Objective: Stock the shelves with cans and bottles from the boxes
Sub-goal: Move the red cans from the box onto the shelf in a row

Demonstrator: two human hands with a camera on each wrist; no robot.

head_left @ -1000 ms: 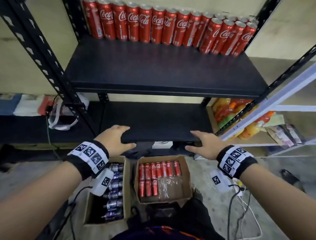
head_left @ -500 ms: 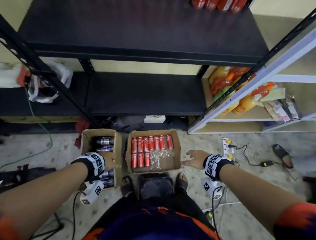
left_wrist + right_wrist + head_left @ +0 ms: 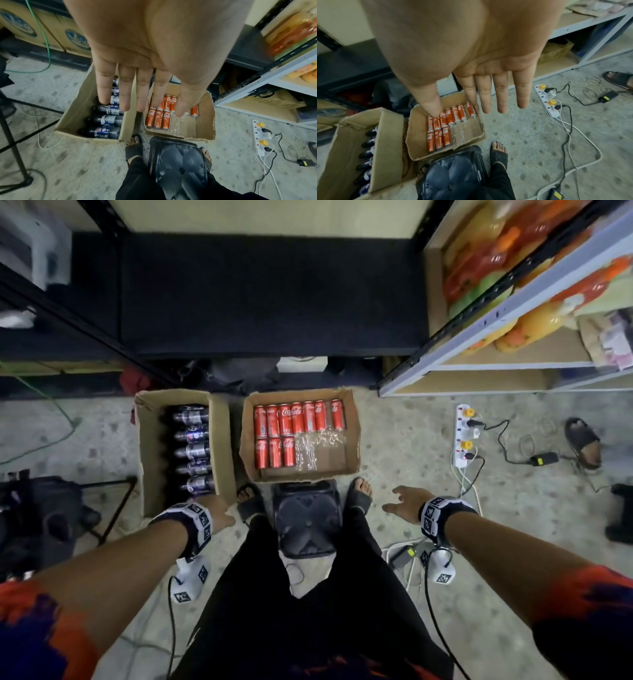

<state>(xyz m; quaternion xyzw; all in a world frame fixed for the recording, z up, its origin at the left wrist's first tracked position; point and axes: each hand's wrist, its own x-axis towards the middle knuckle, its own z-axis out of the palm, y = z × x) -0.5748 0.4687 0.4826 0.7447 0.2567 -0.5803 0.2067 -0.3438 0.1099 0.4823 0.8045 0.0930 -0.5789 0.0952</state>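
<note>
Both hands hang spread and empty above the floor, the left hand [image 3: 215,510] over the near end of the bottle box [image 3: 150,453] and the right hand [image 3: 404,503] beside the box of red cans [image 3: 352,436], under the black shelf [image 3: 267,292].

"Coca-Cola" script on the red cans [image 3: 297,419] (bottle labels unreadable).

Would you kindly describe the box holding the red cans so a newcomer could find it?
On the floor before the black shelf sit two cardboard boxes. The red-can box is the right one, squarer, part empty; its neighbour holds dark bottles.
</note>
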